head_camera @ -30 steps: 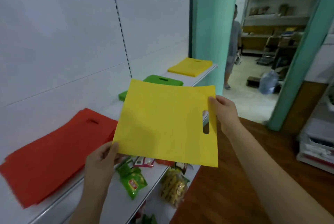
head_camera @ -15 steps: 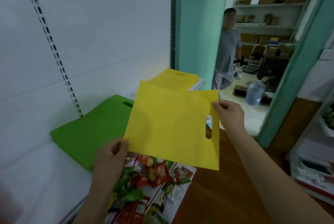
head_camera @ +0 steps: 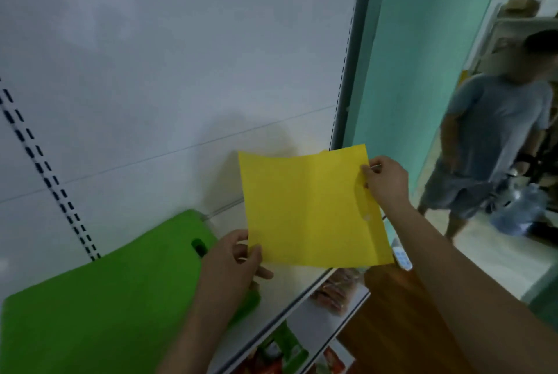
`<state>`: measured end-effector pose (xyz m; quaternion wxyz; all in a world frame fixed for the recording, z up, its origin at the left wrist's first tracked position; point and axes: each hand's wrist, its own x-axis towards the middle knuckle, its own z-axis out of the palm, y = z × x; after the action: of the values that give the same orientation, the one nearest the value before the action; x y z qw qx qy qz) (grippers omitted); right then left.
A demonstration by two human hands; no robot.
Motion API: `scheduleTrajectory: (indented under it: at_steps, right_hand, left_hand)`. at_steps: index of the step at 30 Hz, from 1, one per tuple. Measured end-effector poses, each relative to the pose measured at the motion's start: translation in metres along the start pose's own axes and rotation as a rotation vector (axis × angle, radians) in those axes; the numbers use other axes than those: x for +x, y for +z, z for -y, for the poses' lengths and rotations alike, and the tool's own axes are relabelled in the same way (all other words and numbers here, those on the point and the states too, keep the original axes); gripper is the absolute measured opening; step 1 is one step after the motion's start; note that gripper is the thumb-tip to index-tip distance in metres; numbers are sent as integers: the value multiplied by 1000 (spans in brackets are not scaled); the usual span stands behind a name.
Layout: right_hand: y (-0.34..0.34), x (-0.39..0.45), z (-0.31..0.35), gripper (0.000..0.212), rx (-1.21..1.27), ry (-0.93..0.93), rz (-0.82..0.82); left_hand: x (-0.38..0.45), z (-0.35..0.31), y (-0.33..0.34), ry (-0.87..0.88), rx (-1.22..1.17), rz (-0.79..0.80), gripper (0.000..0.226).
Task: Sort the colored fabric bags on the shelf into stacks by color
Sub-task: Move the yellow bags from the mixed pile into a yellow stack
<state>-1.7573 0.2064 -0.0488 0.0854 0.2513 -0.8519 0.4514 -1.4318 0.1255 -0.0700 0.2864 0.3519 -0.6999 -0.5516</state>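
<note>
Head view: both hands, left hand (head_camera: 232, 258) and right hand (head_camera: 385, 181), pinch the yellow bag (head_camera: 311, 210).

The yellow bag (head_camera: 311, 210) is showing a thin, matt, fabric-like surface with a faint crease. The green bags (head_camera: 105, 307) are presenting the same matt, cloth-like finish. The shelf (head_camera: 280, 307) and back panel (head_camera: 181, 71) are appearing as smooth, white painted metal. The snack packets (head_camera: 335, 292) below are reflecting light as glossy plastic. The floor (head_camera: 401, 328) is looking like smooth brown wood.
</note>
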Motion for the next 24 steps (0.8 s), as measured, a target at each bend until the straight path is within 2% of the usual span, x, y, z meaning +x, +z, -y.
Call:
scheduleTrajectory:
  at_steps: [3,9,14,17,19,20,21,22,24]
  right_hand:
    - [29,55,-18,17,-1,-74,84]
    - [72,154,-49,24,-12,-207,283]
    - [104,210,-69,27,-6,-175,492]
    - [117,222,-78,26,-24,-163,569]
    - [125,224,-81,28,-44,-154,607]
    - [128,224,-83,30,-61,-152,622]
    - [129,223,-83,32,-81,-152,642]
    - [132,220,-83,31,-98,-159,663]
    - [134,214,-80,26,-144,-181,713]
  left_hand:
    - [25,-2,31,-37,-28,-51,10]
    - [70,1,96,-159,132,-150,31]
    - [98,6,143,-239,638,-136,49]
    - [108,9,163,-340,823,-157,45]
    - [113,6,168,-357,784,-275,28]
    - [116,7,171,-349,731,-326,33]
    - [119,7,174,-342,674,-347,48]
    - [122,9,176,-322,636,-349,61]
    - [124,10,182,-312,652,-301,72]
